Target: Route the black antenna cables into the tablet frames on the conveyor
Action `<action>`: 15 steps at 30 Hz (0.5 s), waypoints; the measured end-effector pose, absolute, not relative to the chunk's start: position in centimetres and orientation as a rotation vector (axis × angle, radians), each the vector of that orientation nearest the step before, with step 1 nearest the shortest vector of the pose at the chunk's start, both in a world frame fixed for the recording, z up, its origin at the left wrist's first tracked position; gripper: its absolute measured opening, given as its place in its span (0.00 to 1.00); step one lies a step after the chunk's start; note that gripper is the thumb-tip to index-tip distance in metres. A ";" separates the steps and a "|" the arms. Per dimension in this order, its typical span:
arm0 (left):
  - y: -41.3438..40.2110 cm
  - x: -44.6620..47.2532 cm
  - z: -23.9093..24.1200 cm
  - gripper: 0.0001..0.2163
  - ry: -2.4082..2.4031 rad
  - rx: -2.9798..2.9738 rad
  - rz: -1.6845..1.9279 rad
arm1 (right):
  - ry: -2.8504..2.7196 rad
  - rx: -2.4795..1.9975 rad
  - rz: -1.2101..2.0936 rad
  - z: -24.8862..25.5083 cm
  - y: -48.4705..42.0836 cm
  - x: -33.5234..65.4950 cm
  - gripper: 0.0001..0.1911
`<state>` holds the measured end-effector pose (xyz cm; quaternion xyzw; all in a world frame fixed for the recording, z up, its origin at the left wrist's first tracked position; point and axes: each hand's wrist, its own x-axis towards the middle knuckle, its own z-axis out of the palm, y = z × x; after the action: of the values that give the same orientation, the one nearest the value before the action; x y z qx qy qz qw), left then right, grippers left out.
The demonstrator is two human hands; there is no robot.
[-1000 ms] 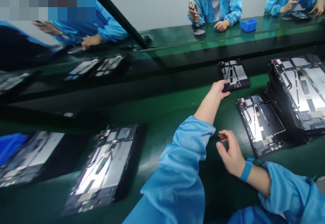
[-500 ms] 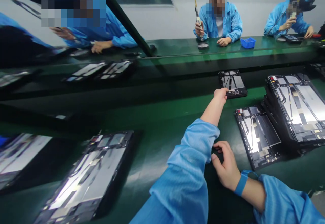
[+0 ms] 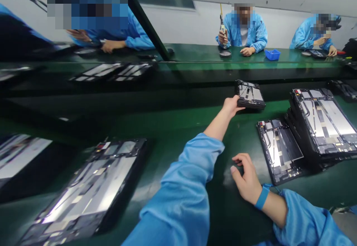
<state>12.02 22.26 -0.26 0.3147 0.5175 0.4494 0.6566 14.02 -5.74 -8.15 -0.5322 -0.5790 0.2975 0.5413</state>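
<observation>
Small open tablet chassis, black frame, near edge lifted off green belt

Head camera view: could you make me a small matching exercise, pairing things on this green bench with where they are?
Things:
1. small black opened device
2. flat black tablet frame
3. blue plastic tray
4. blue wristband

Places:
A. on the far bench, beside a seated person
B. on the right hand's wrist
C. gripped at its edge by the left hand
D. lying flat beside a stack of tablet frames

Pairs: 1-C, 2-D, 3-A, 4-B
</observation>
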 end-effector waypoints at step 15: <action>-11.7 -9.1 -3.5 0.18 1.203 0.892 0.584 | -1.651 -1.342 0.094 -3.1 -6.7 17.2 0.15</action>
<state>-9.09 -11.68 -3.53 0.3996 0.5387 0.2614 0.6942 17.23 -6.71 -3.14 -0.5511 -0.6781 0.0385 0.4847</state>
